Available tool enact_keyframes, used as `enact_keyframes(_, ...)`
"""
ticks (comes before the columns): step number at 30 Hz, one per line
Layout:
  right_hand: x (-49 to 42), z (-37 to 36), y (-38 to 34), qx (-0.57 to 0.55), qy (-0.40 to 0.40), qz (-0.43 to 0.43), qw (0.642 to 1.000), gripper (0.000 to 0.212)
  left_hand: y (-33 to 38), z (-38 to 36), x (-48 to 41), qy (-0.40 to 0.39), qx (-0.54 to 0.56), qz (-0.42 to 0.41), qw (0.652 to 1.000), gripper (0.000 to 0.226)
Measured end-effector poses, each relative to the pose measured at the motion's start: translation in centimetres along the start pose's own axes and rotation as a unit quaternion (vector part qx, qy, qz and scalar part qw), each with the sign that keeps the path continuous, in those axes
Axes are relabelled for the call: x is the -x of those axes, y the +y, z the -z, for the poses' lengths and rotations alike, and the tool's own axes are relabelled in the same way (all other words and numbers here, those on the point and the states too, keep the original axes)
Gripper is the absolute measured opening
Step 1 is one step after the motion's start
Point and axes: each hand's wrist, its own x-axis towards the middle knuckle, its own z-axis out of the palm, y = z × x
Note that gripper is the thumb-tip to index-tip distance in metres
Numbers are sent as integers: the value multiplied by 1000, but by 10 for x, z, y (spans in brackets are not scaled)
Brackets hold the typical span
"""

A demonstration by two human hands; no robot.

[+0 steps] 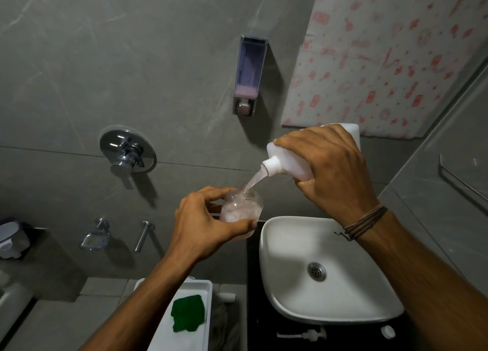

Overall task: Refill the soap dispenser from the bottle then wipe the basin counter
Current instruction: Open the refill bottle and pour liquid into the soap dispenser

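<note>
Left grip (204, 225) curled, held low, right grip (331, 165) curled, raised higher and tipped leftward

A single wide-angle camera on the head looked forward and steeply down, facing the grey wall (66, 73) at close range, with the white basin (267, 245) near, lower right.

The black counter (253, 311) bears the white basin (290, 245); on its near edge — a pump head (303, 334) and white cap (387, 331).

Dim grey light, shadows falling down-right of shower valve (127, 149), glare on its chrome, wide-angle bending at edges.
</note>
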Motion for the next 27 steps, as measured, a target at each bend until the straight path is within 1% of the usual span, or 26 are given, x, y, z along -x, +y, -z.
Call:
enact_keyframes(10,1,2,4,3,7,3,1000,59,2,-2,0,-1,-7,2,1000,79)
enact_keyframes(13,1,2,5,0,16,8,1000,60,1,-3,0,-3,-12,2,1000,73)
enact_keyframes(18,3,3,6,3,9,6,1000,62,5,-4,0,0,-1,11,1000,74)
enact_keyframes(27,3,6,7,5,4,0,1000,56,7,-8,-1,-2,3,13,1000,80)
